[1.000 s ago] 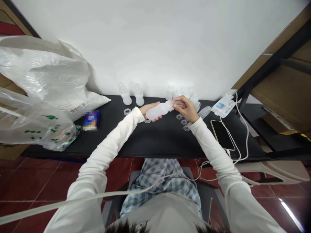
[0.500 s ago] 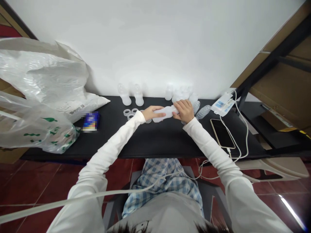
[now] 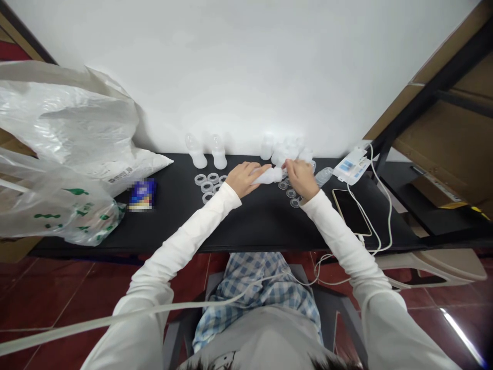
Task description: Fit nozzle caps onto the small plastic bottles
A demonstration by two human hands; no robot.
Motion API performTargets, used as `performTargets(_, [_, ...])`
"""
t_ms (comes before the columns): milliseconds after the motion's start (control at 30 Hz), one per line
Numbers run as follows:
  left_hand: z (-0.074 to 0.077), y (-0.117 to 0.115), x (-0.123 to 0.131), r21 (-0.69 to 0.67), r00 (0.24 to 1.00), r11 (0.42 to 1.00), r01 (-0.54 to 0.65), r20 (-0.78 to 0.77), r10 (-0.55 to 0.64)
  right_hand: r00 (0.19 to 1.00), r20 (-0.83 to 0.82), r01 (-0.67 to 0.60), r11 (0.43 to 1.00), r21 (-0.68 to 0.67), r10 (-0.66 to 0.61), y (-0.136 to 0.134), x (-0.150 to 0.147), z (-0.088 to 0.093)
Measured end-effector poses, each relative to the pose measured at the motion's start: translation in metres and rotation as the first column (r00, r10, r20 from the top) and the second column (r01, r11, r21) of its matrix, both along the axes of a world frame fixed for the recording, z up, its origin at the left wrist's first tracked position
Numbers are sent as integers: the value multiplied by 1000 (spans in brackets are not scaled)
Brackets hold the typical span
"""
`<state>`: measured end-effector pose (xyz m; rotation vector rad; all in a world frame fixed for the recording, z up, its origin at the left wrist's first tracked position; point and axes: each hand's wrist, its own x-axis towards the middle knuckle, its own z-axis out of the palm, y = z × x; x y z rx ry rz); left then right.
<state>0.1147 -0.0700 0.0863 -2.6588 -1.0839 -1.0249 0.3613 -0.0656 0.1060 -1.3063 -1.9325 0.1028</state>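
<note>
A white translucent bottle (image 3: 269,176) lies tilted in my left hand (image 3: 243,179), its neck pointing right. Close to that neck, my right hand (image 3: 300,177) has its fingers bent; what they hold, if anything, is hidden. Several white rings (image 3: 207,187) lie left of my left hand, partly covered by it. Small clear discs (image 3: 291,193) are on the table beside and under my right hand. Behind the hands stand several white bottles (image 3: 285,149). Two bottles with domed clear tops (image 3: 219,152) stand at the back left.
The black table (image 3: 246,226) meets a white wall. Plastic bags (image 3: 69,133) and a blue packet (image 3: 143,194) are at the left. Clear nested pieces (image 3: 324,176), a white box (image 3: 352,165), a phone (image 3: 351,211) and white cables (image 3: 390,205) are at the right.
My right hand has let go of the bottle's neck end and moved slightly right. My left hand has turned over the bottle and shifted right, and more rings and discs show.
</note>
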Motion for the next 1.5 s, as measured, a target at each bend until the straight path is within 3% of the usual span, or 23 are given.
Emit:
performTargets(67, [-1,1,-12,-38,998,998,-51,31,53,971,70,219,970,108,-227,-3,29,5])
performTargets(133, [-3,0,-25,-90,993,991,-98,63,104,902,52,410,889,203,-428,-1,63,1])
performTargets(167, [-3,0,-31,-112,990,988,-109,78,119,893,38,432,876,215,-449,0,79,-3])
performTargets(233, [-3,-1,-39,-137,986,985,-106,113,122,938,30,331,921,207,-344,2,104,-9])
performTargets(333, [-2,-4,-45,-144,982,987,-70,165,93,971,7,235,956,174,-240,-5,114,0])
performTargets(467, [5,-10,-44,-194,973,981,3,229,42,932,-86,362,892,270,-352,-31,78,41])
performTargets(500, [8,-12,-42,-222,968,975,33,249,24,947,-126,322,889,327,-296,-37,64,50])
performTargets(600, [18,-20,-35,-318,953,940,120,303,-19,996,-90,9,914,406,30,-44,18,58])
performTargets(733, [27,-26,-24,-454,925,862,228,376,-47,973,1,-202,854,479,230,-31,-25,38])
performTargets(800, [28,-26,-21,-564,888,760,323,458,-37,963,3,-236,839,490,269,-21,-35,25])
performTargets(833, [28,-25,-20,-635,863,667,389,504,-23,960,-6,-238,829,506,279,-16,-38,19])
performTargets(967, [29,-18,-19,-789,792,127,601,609,39,950,-33,-227,760,609,310,-5,-43,-2])
performTargets(1000, [30,-16,-19,-792,791,43,609,610,49,950,-48,-214,757,618,307,-5,-44,-6])
performTargets(1033, [31,-15,-19,-800,798,-1,600,599,59,953,-72,-190,770,610,293,-7,-45,-9])
performTargets(1067, [33,-15,-18,-815,814,-7,579,578,67,960,-99,-160,800,578,263,-8,-47,-11])
performTargets(1100, [33,-15,-18,-837,834,28,547,548,69,969,-125,-120,845,521,214,-10,-49,-11])
performTargets(1133, [34,-15,-17,-856,855,110,505,513,69,980,-140,-69,896,438,143,-11,-51,-10])
performTargets(1200, [33,-16,-14,-834,897,405,375,437,69,991,-123,73,975,211,-48,-9,-56,-5])
performTargets(1267, [30,-16,-11,-665,935,723,186,347,78,976,-53,211,977,-32,-212,-2,-58,2])
performTargets(1300, [27,-15,-10,-553,950,828,98,300,87,968,-20,245,961,-129,-250,2,-59,5])
performTargets(1333, [25,-13,-9,-454,961,890,31,258,98,969,-2,244,950,-195,-249,7,-59,9])
performTargets(1400, [20,-9,-8,-354,966,935,-35,228,122,984,-23,165,957,-238,-176,12,-58,16])
performTargets(1500, [16,-3,-11,-456,935,889,40,330,128,994,-102,-48,990,-131,35,10,-57,27])
